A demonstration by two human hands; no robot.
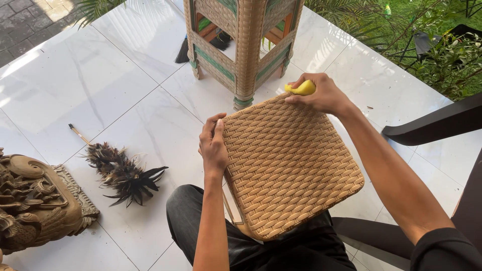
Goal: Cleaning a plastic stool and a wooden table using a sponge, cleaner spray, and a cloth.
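Free: bare white tile floor [125, 65] far left | Blocked ahead: wicker stool [241, 45] | Left: feather duster [123, 173], carved wood piece [35, 200] | Right: dark chair [437, 125]

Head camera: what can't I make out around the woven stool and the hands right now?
- Yellow cloth or sponge: mostly wrapped by the right hand; its kind is unclear.
- Woven stool: its underside and legs are hidden behind the seat and lap.
- Left hand: fingertips curl behind the stool's edge.
- Second stool: top cut off by the frame edge.
- Carved wooden piece: cut off at left.
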